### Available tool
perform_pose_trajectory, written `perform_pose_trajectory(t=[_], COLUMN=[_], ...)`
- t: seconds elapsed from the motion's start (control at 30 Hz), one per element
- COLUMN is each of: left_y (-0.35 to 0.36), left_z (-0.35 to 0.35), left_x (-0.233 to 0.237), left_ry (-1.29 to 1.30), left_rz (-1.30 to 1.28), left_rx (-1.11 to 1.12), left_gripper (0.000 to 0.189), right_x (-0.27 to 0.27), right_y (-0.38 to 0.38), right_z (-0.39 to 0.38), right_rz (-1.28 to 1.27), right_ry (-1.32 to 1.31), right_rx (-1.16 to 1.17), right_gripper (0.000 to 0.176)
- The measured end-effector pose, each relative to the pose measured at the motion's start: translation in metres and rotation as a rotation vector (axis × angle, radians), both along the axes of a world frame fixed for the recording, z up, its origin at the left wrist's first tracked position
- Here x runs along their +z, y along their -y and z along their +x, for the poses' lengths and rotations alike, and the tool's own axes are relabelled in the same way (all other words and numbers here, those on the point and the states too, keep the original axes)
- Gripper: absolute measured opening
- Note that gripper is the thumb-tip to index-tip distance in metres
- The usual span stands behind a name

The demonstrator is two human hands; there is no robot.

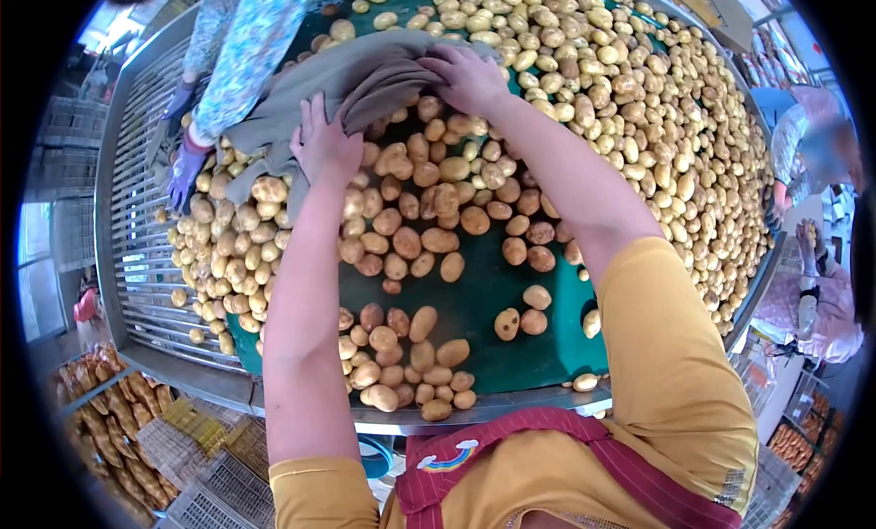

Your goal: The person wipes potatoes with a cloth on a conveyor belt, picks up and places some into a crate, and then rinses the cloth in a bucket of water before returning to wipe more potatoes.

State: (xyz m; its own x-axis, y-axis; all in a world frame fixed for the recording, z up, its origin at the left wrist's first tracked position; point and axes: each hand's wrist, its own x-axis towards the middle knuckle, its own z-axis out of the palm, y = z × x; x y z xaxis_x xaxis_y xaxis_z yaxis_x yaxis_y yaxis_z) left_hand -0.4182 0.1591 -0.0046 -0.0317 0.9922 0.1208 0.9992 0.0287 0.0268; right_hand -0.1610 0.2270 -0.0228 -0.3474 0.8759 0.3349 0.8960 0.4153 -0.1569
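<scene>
Two hands (325, 147) (470, 78) on grey cloth (365, 73)

Single camera worn on my head, facing forward and steeply down, close over the green table (534, 360), wide fisheye view

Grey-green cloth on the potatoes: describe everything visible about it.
The cloth is dull grey-green, soft-looking fabric, crumpled into folds and draped over the potatoes at the far left of the green table. The right hand bunches its upper fold; the left hand presses on its lower part. Its left edge lies by a co-worker's gloved hand; whether they touch is unclear.
</scene>
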Motion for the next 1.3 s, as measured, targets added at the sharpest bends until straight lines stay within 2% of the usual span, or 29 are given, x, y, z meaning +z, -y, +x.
perform_pose_trajectory(t=[0.03,0.13,0.17,0.27,0.3,0.4,0.47,0.53,0.6,0.67,0.7,0.73,0.77,0.8,0.83,0.87,0.93,1.0,1.03,1.1,1.13,1.17,1.23,1.27,1.3], left_y=[0.006,0.039,0.054,0.102,0.112,0.140,0.162,0.180,0.199,0.229,0.251,0.275,0.291,0.303,0.314,0.318,0.292,0.244,0.216,0.159,0.134,0.106,0.075,0.078,0.099], left_z=[0.011,0.035,0.050,0.103,0.120,0.169,0.203,0.242,0.267,0.287,0.289,0.292,0.300,0.303,0.308,0.312,0.322,0.334,0.339,0.341,0.347,0.346,0.341,0.333,0.320], left_x=[0.010,0.004,0.005,0.007,0.011,0.026,0.022,0.025,0.031,0.052,0.032,0.029,0.052,0.064,0.058,0.052,0.049,0.028,0.023,0.002,0.015,0.006,-0.015,-0.022,-0.030], left_ry=[0.069,0.043,0.147,0.101,0.177,0.345,0.381,0.412,0.608,0.679,0.727,0.353,0.373,0.315,0.231,0.147,0.163,0.209,0.239,0.237,-0.077,0.073,0.142,0.193,0.229], left_rz=[-0.050,-0.102,-0.160,-0.164,-0.186,-0.188,-0.119,-0.240,-0.420,-0.582,-0.485,-0.393,-0.463,-0.483,-0.447,-0.412,-0.359,-0.280,-0.281,-0.159,-0.160,-0.163,-0.070,-0.042,-0.129], left_rx=[0.007,-0.104,-0.092,-0.159,-0.156,-0.185,-0.267,-0.280,-0.230,-0.198,-0.305,-0.487,-0.492,-0.574,-0.645,-0.714,-0.828,-0.921,-0.927,-0.927,-0.892,-0.905,-0.883,-0.887,-0.894], left_gripper=[0.060,0.065,0.067,0.061,0.057,0.047,0.042,0.041,0.044,0.053,0.064,0.074,0.089,0.093,0.094,0.094,0.093,0.086,0.084,0.083,0.079,0.074,0.072,0.073,0.075], right_x=[0.001,0.016,0.023,0.042,0.042,0.059,0.066,0.076,0.072,0.098,0.104,0.129,0.152,0.165,0.175,0.165,0.122,0.086,0.059,0.054,0.049,0.040,0.031,0.026,0.025], right_y=[0.003,0.028,0.041,0.068,0.075,0.106,0.134,0.159,0.182,0.218,0.233,0.260,0.280,0.308,0.329,0.351,0.365,0.350,0.337,0.291,0.269,0.248,0.218,0.222,0.245], right_z=[0.005,0.039,0.053,0.096,0.115,0.168,0.209,0.239,0.273,0.302,0.317,0.328,0.332,0.333,0.338,0.341,0.338,0.326,0.329,0.327,0.324,0.323,0.311,0.299,0.289], right_rz=[0.052,-0.321,-0.311,-0.396,-0.494,-0.682,-0.729,-0.760,-0.827,-0.737,-0.643,-0.462,-0.509,-0.425,-0.447,-0.306,-0.399,-0.529,-0.352,-0.304,-0.280,-0.225,-0.216,-0.243,-0.301], right_ry=[-0.004,-0.060,-0.003,0.030,0.005,0.199,0.139,0.177,0.178,0.260,0.345,0.307,0.376,0.399,0.546,0.509,0.372,0.245,0.071,0.184,0.175,0.178,0.109,0.045,0.088], right_rx=[0.002,0.000,-0.024,-0.001,-0.040,-0.114,-0.143,-0.157,-0.160,-0.090,-0.057,0.028,-0.009,-0.028,0.040,0.133,0.300,0.168,0.138,0.037,-0.034,-0.092,-0.199,-0.254,-0.239], right_gripper=[0.043,0.047,0.046,0.043,0.044,0.046,0.048,0.049,0.047,0.042,0.044,0.050,0.055,0.060,0.068,0.086,0.114,0.129,0.125,0.114,0.108,0.104,0.102,0.102,0.102])
